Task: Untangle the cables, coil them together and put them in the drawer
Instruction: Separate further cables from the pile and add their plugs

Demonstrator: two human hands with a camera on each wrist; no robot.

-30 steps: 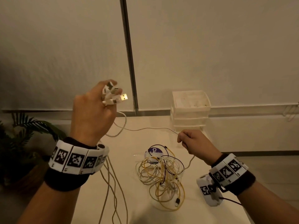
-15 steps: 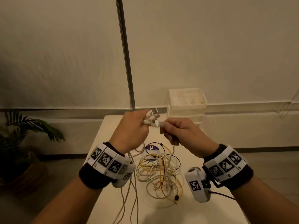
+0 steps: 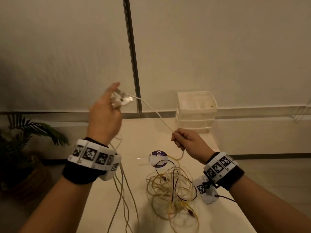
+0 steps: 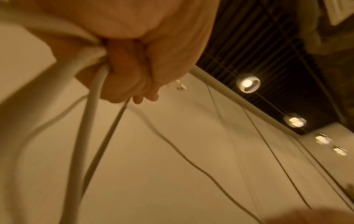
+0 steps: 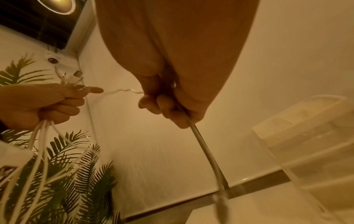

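My left hand (image 3: pixel 106 113) is raised at the left and grips a bundle of white cable ends (image 3: pixel 120 100); their cords (image 3: pixel 122 195) hang down past my wrist. One white cable (image 3: pixel 154 111) runs taut from that bundle to my right hand (image 3: pixel 183 140), which pinches it above the table. A tangle of yellow, white and black cables (image 3: pixel 170 187) lies on the table below my right hand. In the right wrist view the pinched cable (image 5: pixel 203 142) drops from my curled fingers (image 5: pixel 162 109). A white stack of drawers (image 3: pixel 196 111) stands at the table's far edge.
The white table (image 3: pixel 104 199) ends in a left edge just below my left wrist. A round purple-labelled object (image 3: pixel 157 154) lies behind the tangle. A potted palm (image 3: pixel 25 140) stands on the floor at the left. A dark vertical strip (image 3: pixel 132 52) divides the wall.
My hands met at the middle half a second ago and have since parted: the left rose up and left with the cable ends, the right slid down the white cable, stretching it.
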